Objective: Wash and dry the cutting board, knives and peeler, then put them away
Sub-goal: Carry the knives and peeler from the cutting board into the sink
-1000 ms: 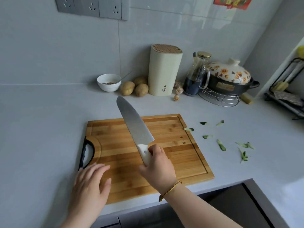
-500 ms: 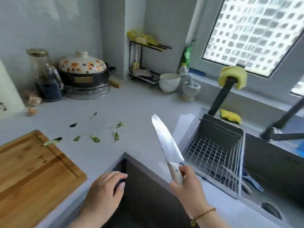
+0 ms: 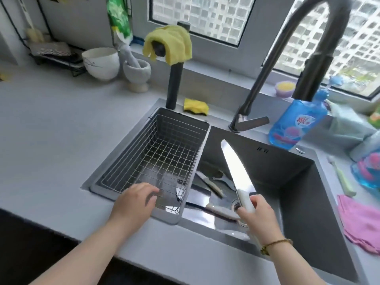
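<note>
My right hand [image 3: 257, 218] grips the white handle of a chef's knife [image 3: 236, 167], its blade pointing up and away over the dark sink [image 3: 304, 194]. On the sink floor lie a small knife [image 3: 208, 184], a grey peeler [image 3: 224, 178] and a larger knife with a white handle [image 3: 218, 209], partly under the basket. My left hand [image 3: 133, 202] hovers with relaxed fingers over the near end of the wire drain basket [image 3: 156, 153], holding nothing. The cutting board is out of view.
A tall black tap [image 3: 287, 56] arches over the sink, with a blue detergent bottle [image 3: 296, 124] beside it. A yellow sponge [image 3: 195, 105] and a yellow cloth [image 3: 170, 44] sit behind the basket. A pink cloth [image 3: 362, 221] lies at the right; a white bowl [image 3: 100, 62] and mortar [image 3: 136, 73] stand at the back left.
The view swung right from the cutting board to the sink. My right hand carried the chef's knife over the sink basin; my left hand moved along to the basket's near end.
</note>
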